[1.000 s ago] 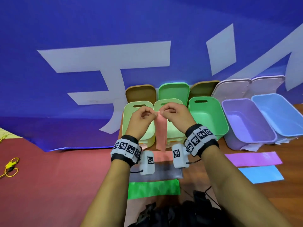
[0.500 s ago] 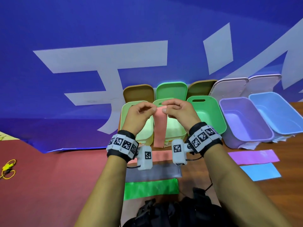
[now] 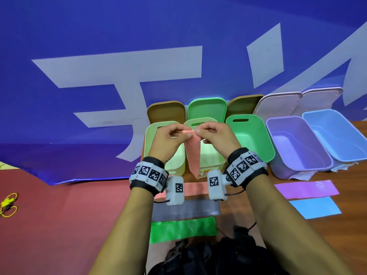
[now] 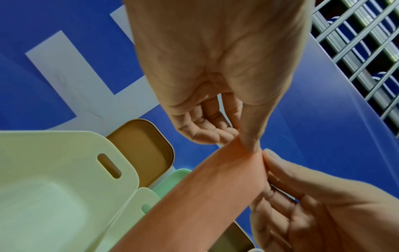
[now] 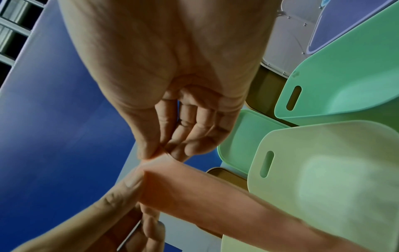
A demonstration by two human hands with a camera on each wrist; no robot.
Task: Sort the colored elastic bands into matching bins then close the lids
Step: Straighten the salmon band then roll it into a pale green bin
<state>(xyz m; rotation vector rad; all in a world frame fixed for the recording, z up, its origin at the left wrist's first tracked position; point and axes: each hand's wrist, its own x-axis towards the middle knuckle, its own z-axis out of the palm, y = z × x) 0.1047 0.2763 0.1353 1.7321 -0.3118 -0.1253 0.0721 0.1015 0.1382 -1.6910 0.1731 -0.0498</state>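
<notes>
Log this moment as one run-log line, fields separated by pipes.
left hand: pinches pink band top | right hand: pinches same top | band: hangs over pale green bins | all bins: lids off

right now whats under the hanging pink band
The pink band, pinched at its top by the left hand and right hand, dangles over the middle pale green bin. The band covers part of that bin's floor, so anything there is hidden.

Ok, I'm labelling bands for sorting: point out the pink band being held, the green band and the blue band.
pink band (image 3: 193, 155), head view, middle of the hanging strip.
green band (image 3: 181, 229), head view, centre of the flat strip.
blue band (image 3: 315, 207), head view, centre of the flat strip.
</notes>
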